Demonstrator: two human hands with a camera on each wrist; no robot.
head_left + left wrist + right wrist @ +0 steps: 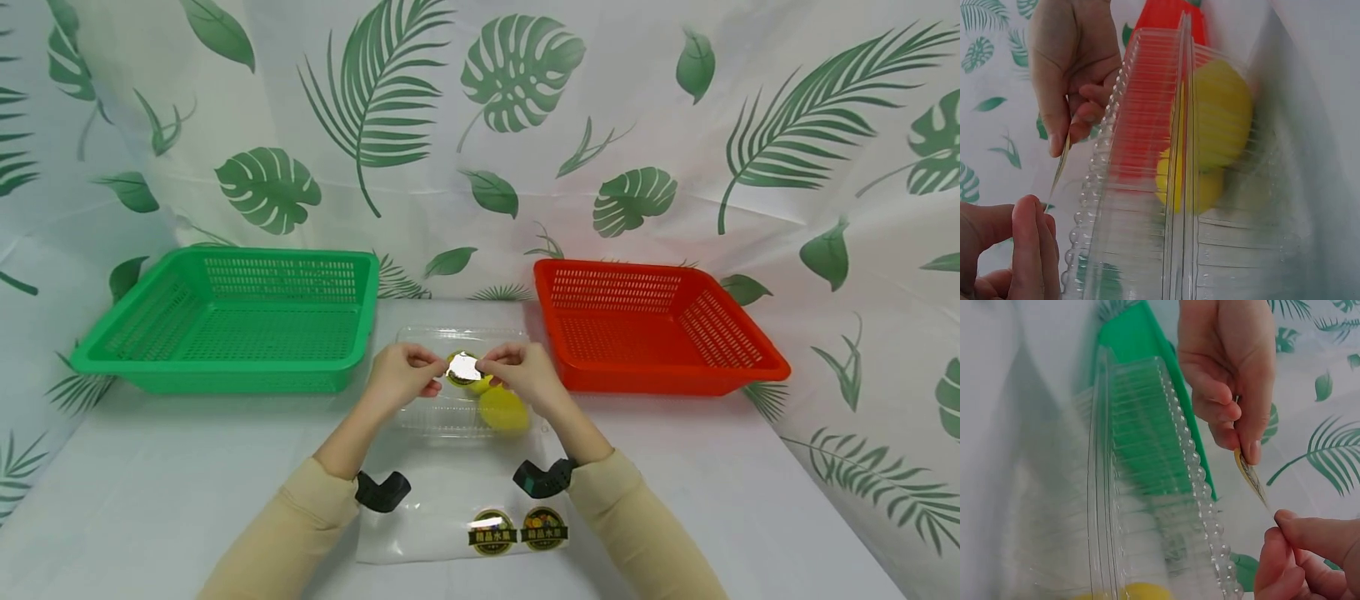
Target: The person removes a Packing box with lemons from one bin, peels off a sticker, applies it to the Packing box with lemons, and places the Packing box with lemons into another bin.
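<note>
Mid-frame, a sticker (pixel 463 367) is pinched by the left hand (pixel 403 372) and right hand (pixel 523 371). A clear box (pixel 433 419) is seen beneath.

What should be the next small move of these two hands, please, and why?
Probably lower the round label onto the clear box: the left hand and right hand pinch its opposite edges above the lid, which looks closed over yellow fruit.

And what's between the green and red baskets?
In the head view, a clear box with yellow fruit inside; over it, left hand and right hand hold a sticker.
</note>
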